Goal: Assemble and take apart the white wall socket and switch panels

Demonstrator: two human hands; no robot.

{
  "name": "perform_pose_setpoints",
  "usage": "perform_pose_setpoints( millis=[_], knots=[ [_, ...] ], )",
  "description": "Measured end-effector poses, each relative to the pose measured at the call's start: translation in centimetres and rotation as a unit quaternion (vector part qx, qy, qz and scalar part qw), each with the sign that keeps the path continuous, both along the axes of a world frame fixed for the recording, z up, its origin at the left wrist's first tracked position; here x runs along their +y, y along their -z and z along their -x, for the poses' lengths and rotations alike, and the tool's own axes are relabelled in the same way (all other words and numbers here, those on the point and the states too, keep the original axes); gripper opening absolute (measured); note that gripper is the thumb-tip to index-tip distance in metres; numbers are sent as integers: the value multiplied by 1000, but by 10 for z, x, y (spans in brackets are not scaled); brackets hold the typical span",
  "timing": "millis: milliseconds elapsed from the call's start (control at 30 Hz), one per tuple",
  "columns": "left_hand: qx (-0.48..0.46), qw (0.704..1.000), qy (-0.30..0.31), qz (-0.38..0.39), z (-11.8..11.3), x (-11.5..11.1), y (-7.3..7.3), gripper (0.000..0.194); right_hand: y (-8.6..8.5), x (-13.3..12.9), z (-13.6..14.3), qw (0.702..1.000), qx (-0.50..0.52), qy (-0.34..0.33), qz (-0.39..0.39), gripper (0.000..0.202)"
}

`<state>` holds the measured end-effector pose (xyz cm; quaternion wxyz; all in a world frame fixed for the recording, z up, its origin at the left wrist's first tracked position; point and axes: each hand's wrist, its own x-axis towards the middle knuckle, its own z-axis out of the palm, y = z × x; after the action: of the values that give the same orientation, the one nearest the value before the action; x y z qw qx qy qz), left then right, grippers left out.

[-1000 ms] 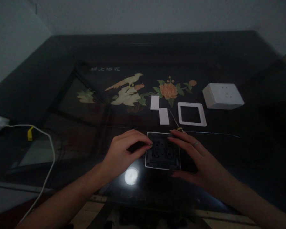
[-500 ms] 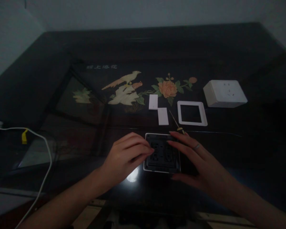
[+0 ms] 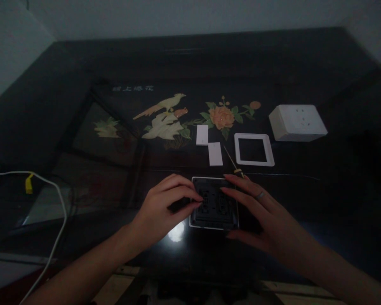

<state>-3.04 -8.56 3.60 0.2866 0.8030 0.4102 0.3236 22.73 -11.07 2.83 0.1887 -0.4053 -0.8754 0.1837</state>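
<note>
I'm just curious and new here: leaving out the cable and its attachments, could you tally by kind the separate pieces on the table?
Dark square unit with white edge: 1
Small white plates: 2
White open frame: 1
White socket box: 1
Screwdriver, partly hidden: 1
Total: 6

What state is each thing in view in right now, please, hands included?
Left hand: fingertips close together at the panel; anything held is unclear.
Right hand: fingers spread at the panel's right side.
Panel: flat, dark side up.
Farther white plate: flat.
Nearer white plate: flat.
White frame: flat, middle open.
White box: holed face up, nothing plugged in.
Screwdriver: lying, handle mostly hidden.
White cable: slack, curved.
</note>
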Motion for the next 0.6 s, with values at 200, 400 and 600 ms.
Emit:
perform_pose_setpoints(
  millis=[200, 400, 600],
  knots=[
    [-24, 998, -26, 60, -3, 0, 0, 11, 0, 1, 0, 1000, -8, -2, 6, 67],
    [-37, 996, -28, 70, -4, -1, 1, 10, 0, 0, 0, 1000, -9, -6, 4, 71],
    [-28, 998, -14, 63, -3, -1, -1, 9, 0, 1, -1, 1000, -4, -9, 0, 68]
  ],
)
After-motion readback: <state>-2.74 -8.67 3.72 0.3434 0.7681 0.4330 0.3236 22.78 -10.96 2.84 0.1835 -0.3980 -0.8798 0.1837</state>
